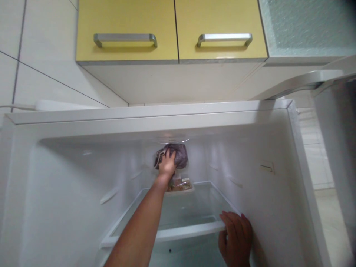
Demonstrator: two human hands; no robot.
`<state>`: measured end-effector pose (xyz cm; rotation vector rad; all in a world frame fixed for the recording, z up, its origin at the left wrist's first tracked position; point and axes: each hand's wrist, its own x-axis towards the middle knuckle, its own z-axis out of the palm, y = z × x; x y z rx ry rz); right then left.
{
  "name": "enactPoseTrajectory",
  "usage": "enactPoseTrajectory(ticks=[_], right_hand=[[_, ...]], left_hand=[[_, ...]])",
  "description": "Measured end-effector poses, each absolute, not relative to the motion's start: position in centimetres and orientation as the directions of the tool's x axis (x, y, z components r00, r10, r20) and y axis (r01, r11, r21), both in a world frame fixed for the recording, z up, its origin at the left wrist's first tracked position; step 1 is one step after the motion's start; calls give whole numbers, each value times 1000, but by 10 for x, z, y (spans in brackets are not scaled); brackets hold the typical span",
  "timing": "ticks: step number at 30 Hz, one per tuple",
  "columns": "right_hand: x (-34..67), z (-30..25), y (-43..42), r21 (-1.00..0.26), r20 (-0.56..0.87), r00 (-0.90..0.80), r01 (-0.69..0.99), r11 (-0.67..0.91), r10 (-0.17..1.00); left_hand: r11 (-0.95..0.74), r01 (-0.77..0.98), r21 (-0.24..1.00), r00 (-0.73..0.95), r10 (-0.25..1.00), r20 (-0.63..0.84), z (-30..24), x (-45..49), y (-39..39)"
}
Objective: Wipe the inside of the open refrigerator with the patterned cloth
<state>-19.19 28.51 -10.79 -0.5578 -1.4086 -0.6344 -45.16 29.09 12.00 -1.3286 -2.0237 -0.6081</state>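
My left hand (167, 163) reaches deep into the refrigerator, its fingers pressing a bunched grey-purple cloth (181, 155) against the back wall near the ceiling. Folds of the cloth stick out on both sides of the fingers. Below that hand, a clear-wrapped food tray (182, 186) with brownish contents sits at the back of the glass shelf (191, 204); my forearm partly hides it. At the shelf's right front corner, my right hand (236, 237) grips the white front edge, with the fingers on top and the thumb lower down at the front.
White refrigerator walls (69, 193) enclose the space, with small shelf ledges (109, 195) on the sides. A light switch (267, 167) is on the right wall. The refrigerator door (333, 148) stands open at right. Yellow cabinets (128, 22) with metal handles hang above.
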Motion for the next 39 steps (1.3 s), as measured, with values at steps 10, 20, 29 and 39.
enactPoseTrajectory(ticks=[10, 20, 29, 39], right_hand=[[-189, -103, 279, 51, 996, 19, 698, 714, -89], [-187, -114, 300, 164, 980, -40, 720, 675, -195], [-184, -118, 302, 169, 981, -59, 718, 675, -183], [-187, -106, 285, 80, 995, -8, 701, 709, -104]], left_hand=[[657, 584, 477, -788, 320, 525, 87, -510, 257], [495, 815, 302, -525, 410, 746, 126, -448, 292], [146, 989, -38, -99, 815, 571, 97, -349, 354], [66, 995, 81, -86, 956, 282, 71, -338, 358]])
